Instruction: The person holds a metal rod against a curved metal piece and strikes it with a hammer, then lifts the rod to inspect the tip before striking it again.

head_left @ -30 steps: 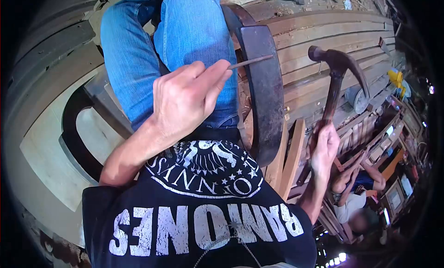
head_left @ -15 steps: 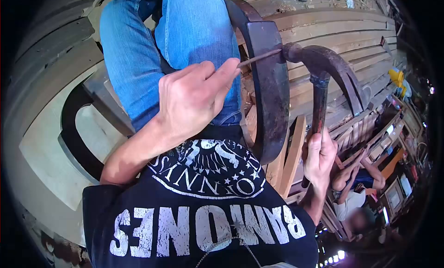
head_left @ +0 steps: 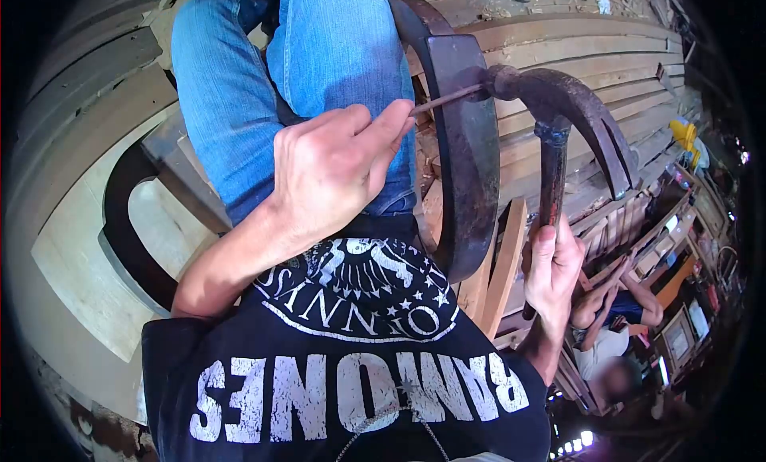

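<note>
My left hand [head_left: 331,171] pinches a long nail [head_left: 447,97] between thumb and fingers. The nail lies across the curved dark wooden piece [head_left: 467,167] beside my jeans-clad leg [head_left: 279,79]. My right hand [head_left: 553,272] grips the handle of a rusty claw hammer [head_left: 558,103]. The hammer's face rests against the nail's head at the right edge of the curved piece.
Long wooden planks [head_left: 574,55] lie stacked beyond the curved piece. A pale board with a curved cut-out [head_left: 96,246] sits at the left. Another person [head_left: 614,334] sits below at the lower right, among shelves and a yellow object [head_left: 685,135].
One second ago the hammer was raised off to the right. It swung left onto the nail's head and stays there now. My left hand shifted slightly with the nail.
</note>
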`<state>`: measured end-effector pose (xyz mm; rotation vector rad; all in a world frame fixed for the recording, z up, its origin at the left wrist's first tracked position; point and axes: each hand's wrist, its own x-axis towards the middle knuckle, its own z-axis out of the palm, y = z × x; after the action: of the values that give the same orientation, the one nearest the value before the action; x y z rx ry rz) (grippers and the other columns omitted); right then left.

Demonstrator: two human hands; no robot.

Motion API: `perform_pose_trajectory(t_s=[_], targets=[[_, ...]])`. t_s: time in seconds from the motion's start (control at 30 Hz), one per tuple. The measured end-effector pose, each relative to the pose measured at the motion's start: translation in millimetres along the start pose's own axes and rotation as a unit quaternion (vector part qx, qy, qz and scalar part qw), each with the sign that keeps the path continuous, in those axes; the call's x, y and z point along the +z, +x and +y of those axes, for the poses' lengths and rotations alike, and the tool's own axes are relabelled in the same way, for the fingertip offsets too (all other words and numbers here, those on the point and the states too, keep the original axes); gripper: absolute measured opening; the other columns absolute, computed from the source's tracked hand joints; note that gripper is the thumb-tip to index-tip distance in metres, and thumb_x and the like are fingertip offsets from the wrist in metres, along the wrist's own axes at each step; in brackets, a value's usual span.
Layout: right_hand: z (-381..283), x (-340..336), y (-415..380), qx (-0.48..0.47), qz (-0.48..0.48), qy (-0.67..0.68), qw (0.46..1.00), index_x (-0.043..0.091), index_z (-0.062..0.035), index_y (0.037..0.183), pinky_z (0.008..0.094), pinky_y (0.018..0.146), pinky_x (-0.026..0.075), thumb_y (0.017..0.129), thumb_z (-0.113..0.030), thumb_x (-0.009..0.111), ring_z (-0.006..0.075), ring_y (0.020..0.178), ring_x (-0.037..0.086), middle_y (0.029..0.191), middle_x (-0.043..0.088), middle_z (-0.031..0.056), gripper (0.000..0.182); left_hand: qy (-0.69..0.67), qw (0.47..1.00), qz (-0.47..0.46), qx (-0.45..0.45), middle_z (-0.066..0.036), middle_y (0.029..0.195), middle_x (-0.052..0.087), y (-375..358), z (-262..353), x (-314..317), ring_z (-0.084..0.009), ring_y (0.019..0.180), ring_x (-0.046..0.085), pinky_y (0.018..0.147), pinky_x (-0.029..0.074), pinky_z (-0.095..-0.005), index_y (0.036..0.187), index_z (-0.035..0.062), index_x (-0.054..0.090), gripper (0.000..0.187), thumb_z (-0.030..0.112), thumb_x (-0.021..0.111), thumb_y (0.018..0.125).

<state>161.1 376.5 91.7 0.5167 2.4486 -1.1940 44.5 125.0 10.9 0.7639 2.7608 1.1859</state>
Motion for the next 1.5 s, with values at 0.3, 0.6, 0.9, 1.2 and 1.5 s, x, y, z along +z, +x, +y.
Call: perform_pose_trajectory(t_s=[0.3, 0.6, 0.9, 1.2, 1.5], targets=[[-2.6, 1.7, 0.2, 0.013, 0.002, -0.012, 1.000, 0.053, -0.0034, 0.090, 0.0207, 0.041, 0.027, 0.102, -0.036, 0.045, 0.0016, 0.046, 0.037, 0.057, 0.040, -0.0073, 0.036, 0.006, 1.000, -0.002, -0.003, -0.005, 0.055, 0.042, -0.1, 0.5, -0.3, -0.0189, 0.042, 0.044, 0.041, 0.035, -0.0337, 0.101, 0.0082, 0.072, 0.024, 0.009, 0.077, 0.077], [-1.4, -1.0, -2.4, 0.040, 0.007, 0.032, 0.999, 0.053, -0.0026, 0.084, 0.0262, 0.048, 0.035, 0.099, -0.022, 0.053, 0.0074, 0.050, 0.042, 0.055, 0.044, 0.0008, 0.024, 0.007, 1.000, 0.001, 0.001, -0.004, 0.055, 0.041, -1.2, -0.7, 0.5, -0.0186, 0.043, 0.043, 0.041, 0.035, -0.0338, 0.101, 0.0088, 0.072, 0.024, 0.009, 0.077, 0.077], [-5.0, 1.5, -1.4, 0.040, 0.005, 0.013, 0.999, 0.052, -0.0027, 0.083, 0.0267, 0.048, 0.036, 0.100, -0.025, 0.051, 0.0080, 0.049, 0.043, 0.055, 0.045, 0.0003, 0.028, 0.007, 1.000, -0.002, 0.007, -0.004, 0.055, 0.041, 2.4, 0.1, -2.3, -0.0168, 0.043, 0.043, 0.041, 0.034, -0.0329, 0.101, 0.0087, 0.073, 0.024, 0.008, 0.077, 0.077], [-1.9, 1.9, -1.5, 0.043, 0.005, 0.018, 0.999, 0.052, -0.0035, 0.081, 0.0271, 0.048, 0.036, 0.100, -0.025, 0.052, 0.0089, 0.049, 0.043, 0.055, 0.045, 0.0012, 0.029, 0.018, 1.000, 0.001, -0.005, -0.003, 0.055, 0.042, 4.1, 0.2, -5.0, -0.0160, 0.043, 0.042, 0.041, 0.034, -0.0323, 0.100, 0.0099, 0.074, 0.023, 0.009, 0.077, 0.077], [-3.8, 2.2, -1.7, 0.041, 0.009, 0.016, 0.999, 0.050, -0.0043, 0.078, 0.0267, 0.048, 0.035, 0.099, -0.024, 0.053, 0.0078, 0.049, 0.043, 0.054, 0.044, 0.0006, 0.030, 0.010, 1.000, 0.023, -0.003, -0.003, 0.056, 0.040, 3.6, 2.5, -0.8, -0.0150, 0.044, 0.041, 0.041, 0.034, -0.0311, 0.100, 0.0112, 0.074, 0.025, 0.007, 0.077, 0.076]])
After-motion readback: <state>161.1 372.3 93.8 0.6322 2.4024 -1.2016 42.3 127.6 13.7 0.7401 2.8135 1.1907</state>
